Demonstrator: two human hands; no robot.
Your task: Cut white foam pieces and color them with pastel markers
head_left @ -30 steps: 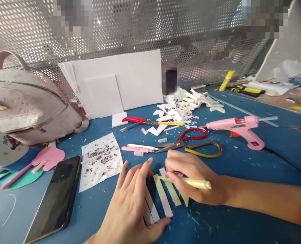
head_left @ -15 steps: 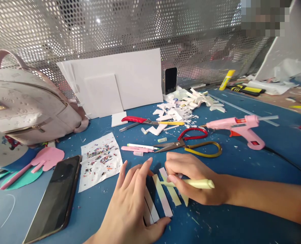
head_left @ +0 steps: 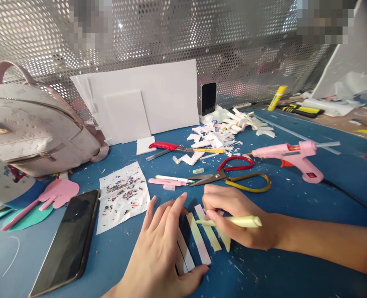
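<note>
My right hand (head_left: 236, 219) pinches a pale yellow marker (head_left: 245, 222), its tip close to the edge of a paper strip (head_left: 198, 240) tinted yellow at the upper end and pale pink-white at the lower. Another yellow-tinted strip (head_left: 212, 236) lies partly under the marker, and a further yellowish piece pokes out beneath the right hand. My left hand (head_left: 158, 244) rests on the table with fingers stretched and apart, covering part of two whitish strips (head_left: 185, 250). Its thumb lies by the lower end of the tinted strip.
Beyond my hands lie scissors (head_left: 220, 177), a white marker (head_left: 173, 179) and a pink marker (head_left: 164, 182). A pink glue gun (head_left: 295, 155) sits at right, foam scraps (head_left: 220, 128) behind. At left are a phone (head_left: 65, 244), bead-strewn paper (head_left: 124, 198) and a backpack (head_left: 37, 124).
Almost nothing differs. Both hands keep their places and the marker tip stays near the same strip; the whole view has shifted very slightly.
</note>
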